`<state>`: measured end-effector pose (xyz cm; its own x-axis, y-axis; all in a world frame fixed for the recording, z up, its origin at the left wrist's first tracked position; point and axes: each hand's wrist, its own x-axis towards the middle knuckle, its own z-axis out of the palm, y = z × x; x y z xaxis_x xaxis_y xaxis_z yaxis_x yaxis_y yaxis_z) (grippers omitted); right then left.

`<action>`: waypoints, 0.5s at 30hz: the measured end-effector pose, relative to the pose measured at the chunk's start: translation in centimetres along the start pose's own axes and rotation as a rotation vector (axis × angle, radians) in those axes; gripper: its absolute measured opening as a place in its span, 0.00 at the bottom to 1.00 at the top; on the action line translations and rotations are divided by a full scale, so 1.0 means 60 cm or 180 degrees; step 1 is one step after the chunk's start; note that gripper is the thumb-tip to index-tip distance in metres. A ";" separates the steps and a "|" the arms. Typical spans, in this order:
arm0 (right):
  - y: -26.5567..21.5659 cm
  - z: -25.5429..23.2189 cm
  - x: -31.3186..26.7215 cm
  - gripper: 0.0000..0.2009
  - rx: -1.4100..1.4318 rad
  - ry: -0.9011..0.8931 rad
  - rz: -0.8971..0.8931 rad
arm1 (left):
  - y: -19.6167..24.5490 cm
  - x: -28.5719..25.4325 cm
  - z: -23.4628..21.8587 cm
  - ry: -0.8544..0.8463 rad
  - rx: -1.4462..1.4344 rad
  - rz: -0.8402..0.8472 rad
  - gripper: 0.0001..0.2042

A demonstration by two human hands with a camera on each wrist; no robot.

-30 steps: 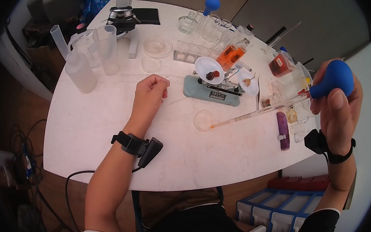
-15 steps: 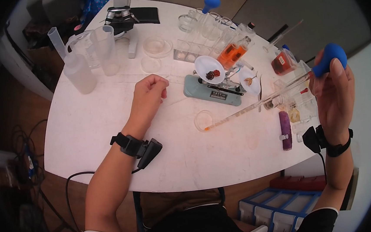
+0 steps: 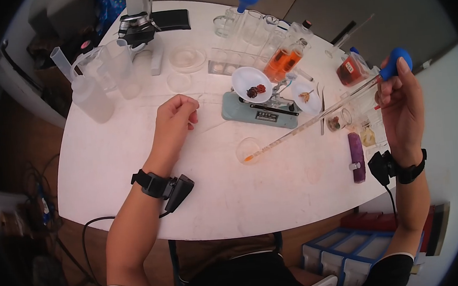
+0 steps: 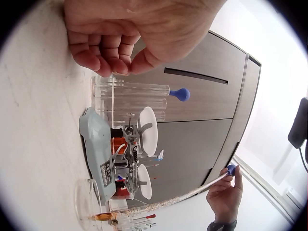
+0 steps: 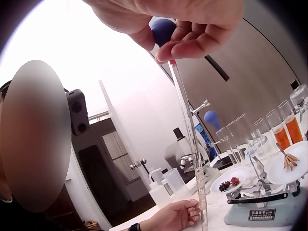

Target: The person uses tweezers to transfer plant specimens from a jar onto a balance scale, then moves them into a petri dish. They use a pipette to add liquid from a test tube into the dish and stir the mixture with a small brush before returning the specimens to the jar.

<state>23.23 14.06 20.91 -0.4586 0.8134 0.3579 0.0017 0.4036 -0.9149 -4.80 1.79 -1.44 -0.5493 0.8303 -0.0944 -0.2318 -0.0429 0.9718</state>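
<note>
My right hand (image 3: 402,102) holds the blue rubber bulb (image 3: 396,63) of a long glass pipette (image 3: 292,131), thumb and fingers curled around it. The pipette slants down to the left, its tip at a small glass petri dish (image 3: 239,146). A little orange liquid (image 4: 102,217) shows in the tip. My left hand (image 3: 172,120) rests on the table's left half, its fingers loosely curled with nothing between them. Behind the dish, a teal balance scale (image 3: 237,110) carries dark and red dried pieces (image 3: 256,91) on one white pan and pale dried pieces (image 3: 306,96) on the other.
Test tubes with orange liquid (image 3: 283,63) stand behind the balance in a clear rack. A microscope (image 3: 136,26), a wash bottle (image 3: 92,100) and more petri dishes (image 3: 179,81) are at the left and back. A purple roll (image 3: 356,157) and small glassware lie right.
My right hand has shifted left and upward with the bulb, and the pipette slants more steeply. Its tip has moved slightly left within the dish. The left hand keeps its pose.
</note>
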 end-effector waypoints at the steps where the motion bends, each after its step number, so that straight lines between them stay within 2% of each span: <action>1: 0.006 -0.005 0.000 0.16 0.0061 0.0054 0.0022 | 0.001 0.000 0.000 0.0003 0.0004 -0.0014 0.07; 15: 0.070 -0.092 -0.050 0.15 0.0741 0.0744 0.0277 | 0.004 -0.001 0.002 -0.0036 0.0130 -0.0093 0.07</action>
<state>29.54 15.61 17.02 -0.2495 0.9255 0.2851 -0.1834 0.2439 -0.9523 -4.75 1.77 -1.15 -0.5337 0.8370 -0.1208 -0.2145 0.0042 0.9767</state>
